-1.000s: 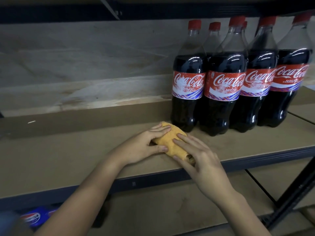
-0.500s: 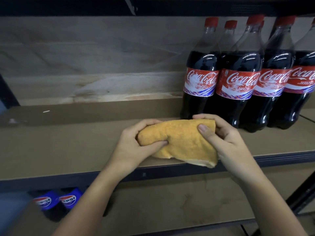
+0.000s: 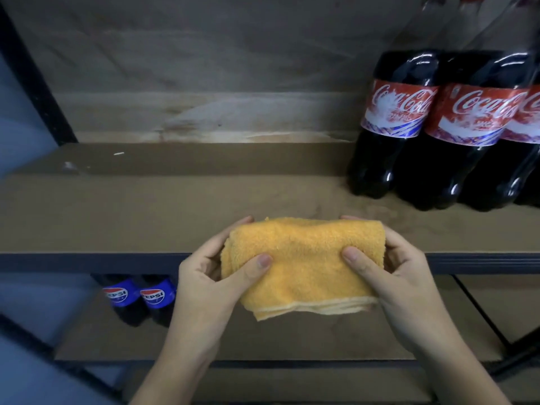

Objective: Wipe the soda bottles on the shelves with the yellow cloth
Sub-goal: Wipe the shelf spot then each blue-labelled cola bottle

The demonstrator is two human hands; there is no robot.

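A folded yellow cloth [image 3: 304, 264] is held in the air in front of the shelf's front rail. My left hand [image 3: 213, 276] grips its left end, thumb on top. My right hand [image 3: 397, 273] grips its right end the same way. Several dark Coca-Cola bottles [image 3: 391, 127] with red labels stand at the right on the brown shelf [image 3: 117, 214], beyond and right of the cloth; their caps are cut off by the frame. Two Pepsi bottles [image 3: 137, 299] with blue labels stand on the lower shelf, left of my left wrist.
A dark metal rail [image 3: 87, 261] edges the shelf front. A black upright post [image 3: 32, 74] runs up at the far left. A wooden back panel [image 3: 204, 68] closes the shelf behind. A black diagonal frame member [image 3: 523, 346] crosses the lower right.
Both hands have lifted the cloth off the shelf and drawn it toward me, spreading it wider between them. The view has dropped and shifted left, so the cola bottles sit further right.
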